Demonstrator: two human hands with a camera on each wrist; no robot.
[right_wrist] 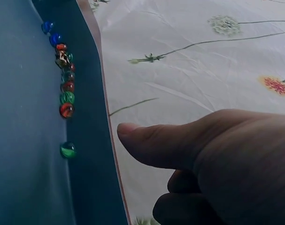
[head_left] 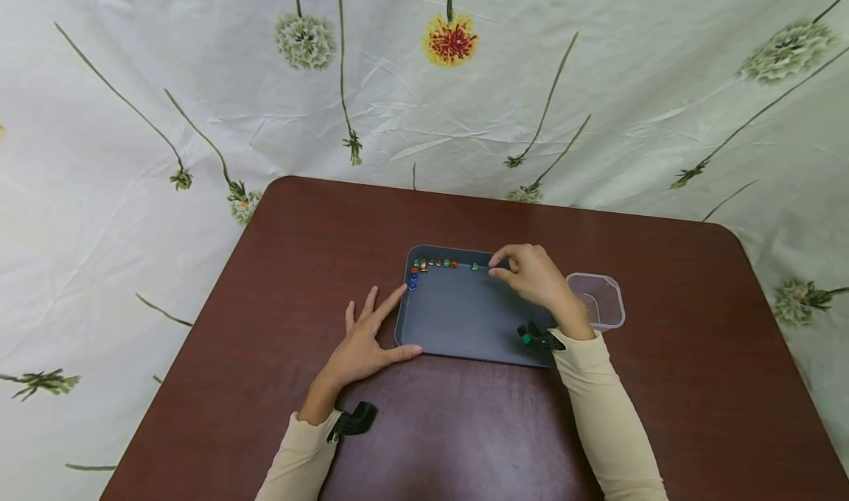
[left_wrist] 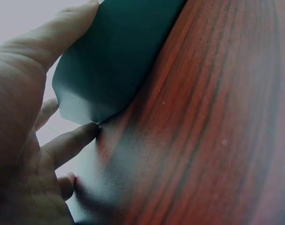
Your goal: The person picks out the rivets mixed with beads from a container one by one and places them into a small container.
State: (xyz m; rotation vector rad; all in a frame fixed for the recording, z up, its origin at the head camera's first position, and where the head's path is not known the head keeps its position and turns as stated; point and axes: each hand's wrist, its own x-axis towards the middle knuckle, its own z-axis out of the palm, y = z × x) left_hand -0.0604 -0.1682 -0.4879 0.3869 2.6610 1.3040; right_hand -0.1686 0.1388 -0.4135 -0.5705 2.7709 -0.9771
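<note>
A grey rectangular tray point(head_left: 464, 324) lies on the table with glass marbles along its far edge and far left corner. My left hand point(head_left: 361, 350) spreads its fingers at the tray's left side, thumb at the near left corner and forefinger by the left rim. Above the tray's far right part is my right hand point(head_left: 533, 276), thumb and forefinger bent toward each other with no marble visible between them. A green marble point(right_wrist: 67, 150) sits apart from the row, left of the right fingertips in the head view. An orange-red marble point(right_wrist: 66, 110) ends the row; two blue marbles point(right_wrist: 51, 33) lie down the left side.
A clear plastic container point(head_left: 605, 302) stands right of the tray, partly behind the right wrist; its contents are hard to make out. The brown table point(head_left: 318, 243) extends around the tray. A white flower-print cloth point(head_left: 398, 103) hangs behind.
</note>
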